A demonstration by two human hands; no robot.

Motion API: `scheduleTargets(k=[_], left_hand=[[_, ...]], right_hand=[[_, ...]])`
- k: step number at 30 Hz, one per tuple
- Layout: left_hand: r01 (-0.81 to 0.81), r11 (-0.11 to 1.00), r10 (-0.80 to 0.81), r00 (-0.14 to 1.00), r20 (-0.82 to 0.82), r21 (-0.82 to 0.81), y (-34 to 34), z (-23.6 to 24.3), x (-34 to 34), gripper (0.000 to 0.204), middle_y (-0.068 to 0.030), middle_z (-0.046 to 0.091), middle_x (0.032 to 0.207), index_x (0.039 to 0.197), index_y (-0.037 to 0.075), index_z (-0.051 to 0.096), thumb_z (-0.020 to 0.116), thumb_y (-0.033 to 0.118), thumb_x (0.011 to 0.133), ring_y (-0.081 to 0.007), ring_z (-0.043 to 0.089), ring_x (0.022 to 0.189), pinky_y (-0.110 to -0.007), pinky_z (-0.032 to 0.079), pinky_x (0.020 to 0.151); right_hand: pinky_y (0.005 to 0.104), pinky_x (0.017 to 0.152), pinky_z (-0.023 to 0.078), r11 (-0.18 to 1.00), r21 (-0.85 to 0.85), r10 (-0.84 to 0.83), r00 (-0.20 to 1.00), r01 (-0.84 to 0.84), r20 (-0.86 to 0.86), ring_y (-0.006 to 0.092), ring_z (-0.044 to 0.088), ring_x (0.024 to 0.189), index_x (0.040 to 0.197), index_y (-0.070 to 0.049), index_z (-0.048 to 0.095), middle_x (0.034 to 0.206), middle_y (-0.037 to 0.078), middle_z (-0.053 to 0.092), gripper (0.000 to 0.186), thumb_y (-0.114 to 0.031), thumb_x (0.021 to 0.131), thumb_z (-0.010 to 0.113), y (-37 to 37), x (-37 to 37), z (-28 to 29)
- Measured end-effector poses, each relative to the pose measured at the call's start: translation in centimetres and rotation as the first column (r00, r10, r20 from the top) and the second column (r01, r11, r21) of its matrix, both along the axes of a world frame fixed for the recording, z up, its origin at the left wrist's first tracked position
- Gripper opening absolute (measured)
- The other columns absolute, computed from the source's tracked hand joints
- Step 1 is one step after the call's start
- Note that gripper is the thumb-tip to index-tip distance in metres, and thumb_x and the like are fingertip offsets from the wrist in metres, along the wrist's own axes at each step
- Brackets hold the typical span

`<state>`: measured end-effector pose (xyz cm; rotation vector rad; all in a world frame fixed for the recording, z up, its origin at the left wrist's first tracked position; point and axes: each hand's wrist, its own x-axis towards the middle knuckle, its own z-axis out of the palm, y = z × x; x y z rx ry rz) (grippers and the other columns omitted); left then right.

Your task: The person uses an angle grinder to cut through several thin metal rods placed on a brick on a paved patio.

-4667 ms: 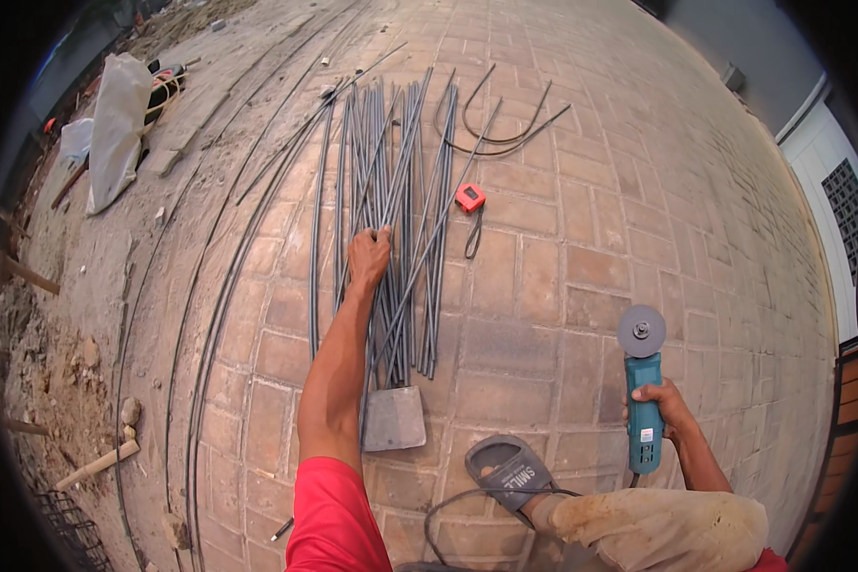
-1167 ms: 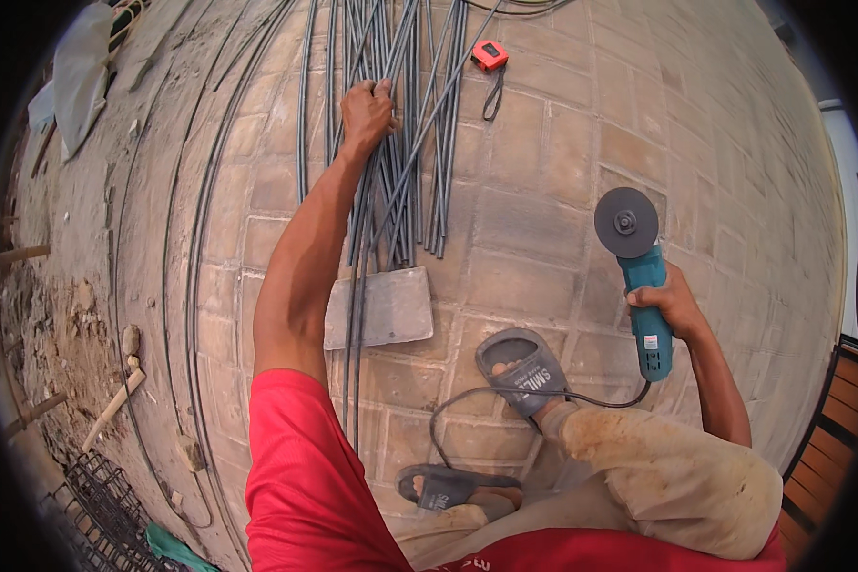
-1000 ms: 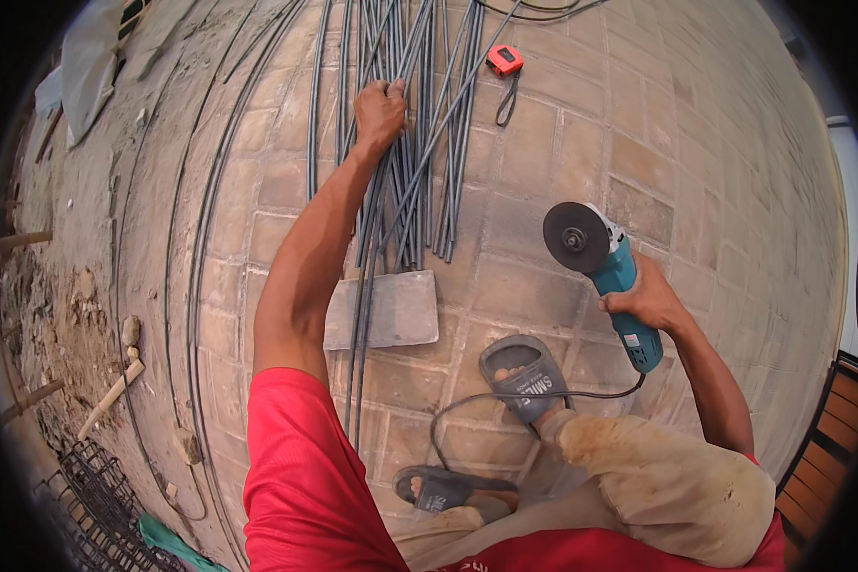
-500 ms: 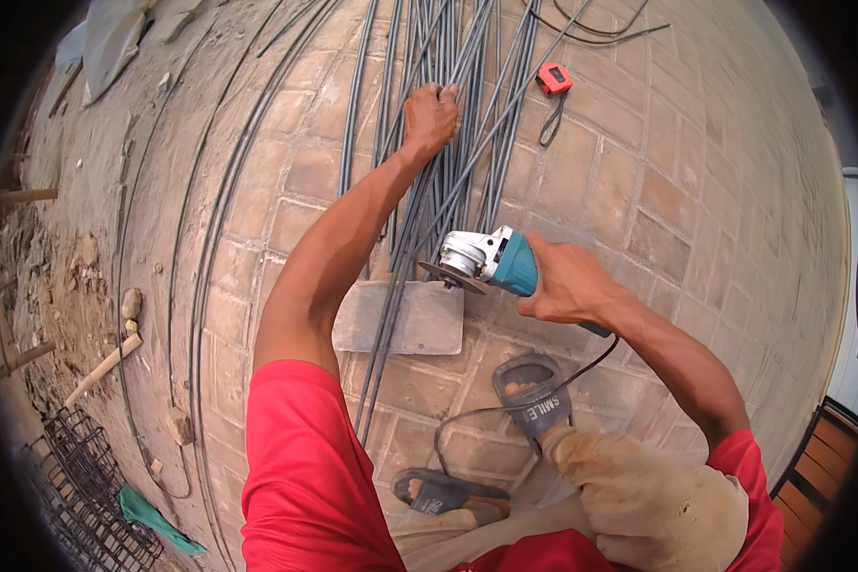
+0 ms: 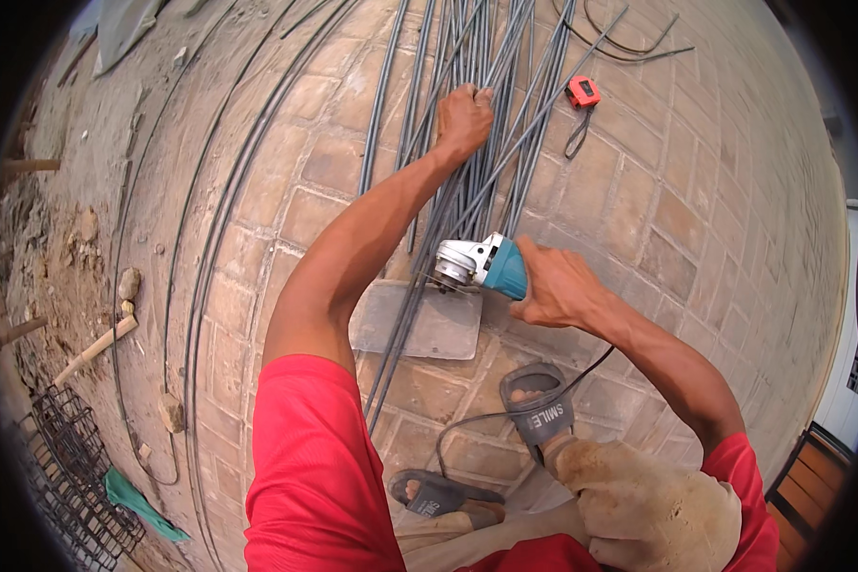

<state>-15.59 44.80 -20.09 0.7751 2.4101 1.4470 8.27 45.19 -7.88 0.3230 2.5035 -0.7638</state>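
The grinder (image 5: pixel 481 265) was low over the rods (image 5: pixel 477 143), where they crossed a flat slab (image 5: pixel 439 329) on the paved floor (image 5: pixel 696 191). Your right hand (image 5: pixel 558 286) was closed around its teal body. Your left hand (image 5: pixel 464 119) pressed down on the rods farther away, fingers curled over them. An orange tape measure (image 5: pixel 582 91) lay just beside the rods.

Bare paving (image 5: pixel 725 191) right of rods (image 5: pixel 467 191); tape measure (image 5: pixel 582 91) obstructs there.
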Motion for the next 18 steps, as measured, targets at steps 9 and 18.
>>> scheduleTargets(k=[9,18], left_hand=[[0.011,1.000,-0.012,0.999,0.035,0.021,0.01,-0.20,-0.07,0.035,-0.0304,0.065,0.082,0.084,-0.004,0.063,0.059,0.028,0.096,-0.0482,0.063,0.081,-0.052,0.048,0.073],[0.009,1.000,-0.009,1.000,0.007,0.020,0.36,-0.80,-0.14,0.035,-0.0314,0.064,0.083,0.086,-0.005,0.063,0.058,0.028,0.096,-0.0493,0.063,0.082,-0.053,0.048,0.074]], right_hand=[[0.0532,0.076,0.050,1.000,-0.008,-0.005,1.000,0.005,0.008,0.0515,0.062,0.084,0.105,0.002,0.045,0.090,0.031,0.064,0.060,-0.029,0.064,0.078,-0.15,0.14,-0.67],[0.0537,0.077,0.050,0.999,0.044,-0.005,0.999,0.003,0.041,0.0514,0.062,0.086,0.106,0.001,0.045,0.092,0.031,0.064,0.060,-0.027,0.064,0.077,-0.50,0.12,-0.76]])
